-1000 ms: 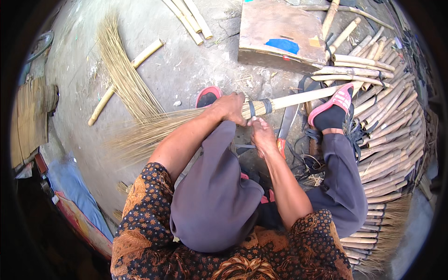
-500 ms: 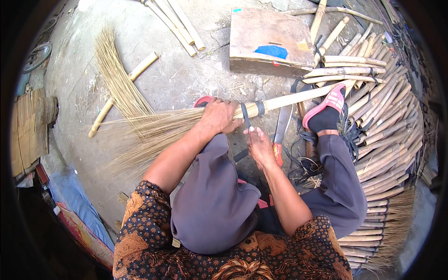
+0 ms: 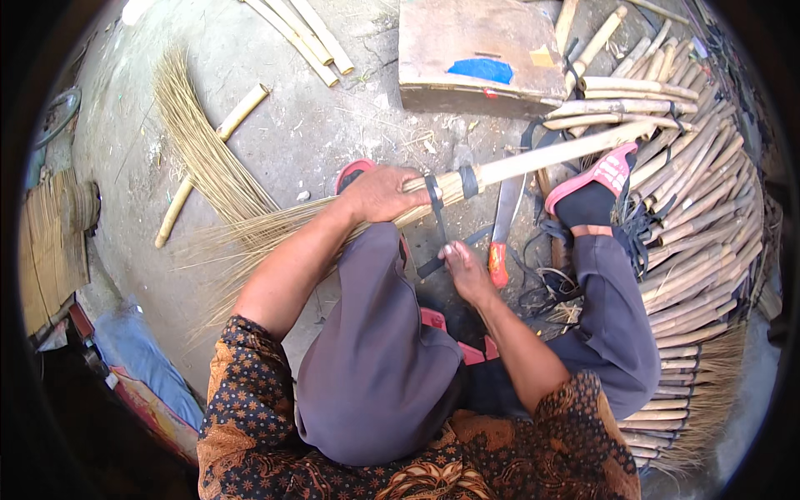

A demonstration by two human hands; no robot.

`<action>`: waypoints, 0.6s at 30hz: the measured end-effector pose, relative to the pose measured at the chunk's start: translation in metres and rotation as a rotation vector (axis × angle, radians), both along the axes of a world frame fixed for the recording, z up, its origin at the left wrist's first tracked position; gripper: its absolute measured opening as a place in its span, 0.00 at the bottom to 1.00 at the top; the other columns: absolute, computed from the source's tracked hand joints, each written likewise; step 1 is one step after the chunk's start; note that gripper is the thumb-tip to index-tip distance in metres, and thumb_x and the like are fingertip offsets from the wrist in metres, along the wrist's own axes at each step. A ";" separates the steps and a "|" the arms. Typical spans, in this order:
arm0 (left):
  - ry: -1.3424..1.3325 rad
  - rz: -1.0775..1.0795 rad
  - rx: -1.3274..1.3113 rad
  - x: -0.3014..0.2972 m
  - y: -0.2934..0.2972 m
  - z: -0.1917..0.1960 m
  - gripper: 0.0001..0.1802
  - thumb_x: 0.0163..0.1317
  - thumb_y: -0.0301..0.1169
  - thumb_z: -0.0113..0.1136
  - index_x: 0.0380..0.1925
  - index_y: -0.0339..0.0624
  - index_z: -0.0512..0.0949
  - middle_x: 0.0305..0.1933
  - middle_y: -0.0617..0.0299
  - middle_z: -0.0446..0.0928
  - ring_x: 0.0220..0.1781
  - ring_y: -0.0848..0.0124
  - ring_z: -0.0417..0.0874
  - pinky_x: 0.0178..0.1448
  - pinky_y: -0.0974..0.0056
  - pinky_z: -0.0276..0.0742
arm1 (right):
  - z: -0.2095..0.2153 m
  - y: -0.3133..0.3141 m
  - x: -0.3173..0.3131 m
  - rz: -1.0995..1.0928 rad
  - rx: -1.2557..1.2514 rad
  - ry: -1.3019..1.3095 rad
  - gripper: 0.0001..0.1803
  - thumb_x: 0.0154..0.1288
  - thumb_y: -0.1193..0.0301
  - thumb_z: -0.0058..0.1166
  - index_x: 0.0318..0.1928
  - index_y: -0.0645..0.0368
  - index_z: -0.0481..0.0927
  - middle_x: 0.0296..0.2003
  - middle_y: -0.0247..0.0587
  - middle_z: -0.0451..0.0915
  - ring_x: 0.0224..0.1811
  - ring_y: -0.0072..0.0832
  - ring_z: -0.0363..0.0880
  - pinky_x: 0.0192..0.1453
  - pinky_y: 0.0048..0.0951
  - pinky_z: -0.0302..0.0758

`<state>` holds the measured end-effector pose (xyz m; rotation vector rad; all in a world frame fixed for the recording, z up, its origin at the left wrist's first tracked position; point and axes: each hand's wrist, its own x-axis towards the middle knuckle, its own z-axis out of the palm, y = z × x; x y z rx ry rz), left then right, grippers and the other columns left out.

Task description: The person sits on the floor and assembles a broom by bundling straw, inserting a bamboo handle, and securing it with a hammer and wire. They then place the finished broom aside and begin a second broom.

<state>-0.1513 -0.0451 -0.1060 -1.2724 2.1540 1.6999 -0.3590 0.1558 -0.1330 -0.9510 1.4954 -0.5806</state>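
A stick broom (image 3: 558, 155) lies across my raised knee, its pale handle pointing right and its thin bristles fanning out to the left. My left hand (image 3: 383, 193) is closed around the bristle bundle near the neck, its thumb beside a black rubber strip (image 3: 437, 218) wrapped there. From that wrap the strip runs down to my right hand (image 3: 468, 271), which pinches it and holds it taut. A second black band (image 3: 469, 182) circles the neck closer to the handle. My pink-sandalled right foot (image 3: 593, 185) is by the handle's far end.
A large knife (image 3: 498, 260) with a red handle lies right of my right hand, beside tangled black strips (image 3: 554, 283). A wooden box (image 3: 479, 54) stands ahead. Bamboo handles and brooms (image 3: 696, 242) are piled at right. Loose bristles (image 3: 204, 137) cross a bamboo stick (image 3: 173, 212) at left.
My right hand has drawn back from the broom toward me, so a longer stretch of strip shows between them. My left hand keeps its hold on the bundle. The whole view has shifted slightly.
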 end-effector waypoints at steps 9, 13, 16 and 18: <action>0.274 0.301 0.971 0.007 0.012 0.012 0.34 0.65 0.49 0.76 0.60 0.33 0.81 0.53 0.62 0.85 0.50 0.74 0.82 0.57 0.64 0.79 | -0.021 -0.095 -0.005 0.135 -0.326 0.214 0.16 0.72 0.63 0.57 0.51 0.60 0.84 0.48 0.56 0.87 0.53 0.55 0.85 0.57 0.49 0.78; 0.256 0.145 0.355 -0.002 0.010 0.016 0.32 0.64 0.48 0.74 0.59 0.34 0.82 0.51 0.58 0.88 0.49 0.63 0.88 0.55 0.57 0.83 | 0.019 -0.114 -0.015 0.495 0.012 0.514 0.19 0.73 0.58 0.58 0.53 0.59 0.85 0.49 0.57 0.87 0.53 0.56 0.85 0.60 0.52 0.78; -0.227 0.043 -0.147 -0.008 0.016 0.026 0.35 0.60 0.53 0.72 0.59 0.38 0.83 0.52 0.48 0.88 0.52 0.50 0.89 0.57 0.51 0.83 | 0.070 -0.126 -0.038 0.918 0.139 0.499 0.19 0.76 0.57 0.57 0.56 0.56 0.85 0.48 0.59 0.87 0.52 0.55 0.85 0.61 0.55 0.78; -0.278 0.072 -0.184 -0.012 0.025 0.032 0.38 0.57 0.56 0.71 0.61 0.42 0.82 0.53 0.44 0.87 0.56 0.44 0.87 0.58 0.46 0.83 | 0.091 -0.133 -0.036 0.719 -0.112 0.463 0.18 0.75 0.61 0.59 0.59 0.53 0.84 0.49 0.58 0.84 0.52 0.54 0.84 0.56 0.52 0.80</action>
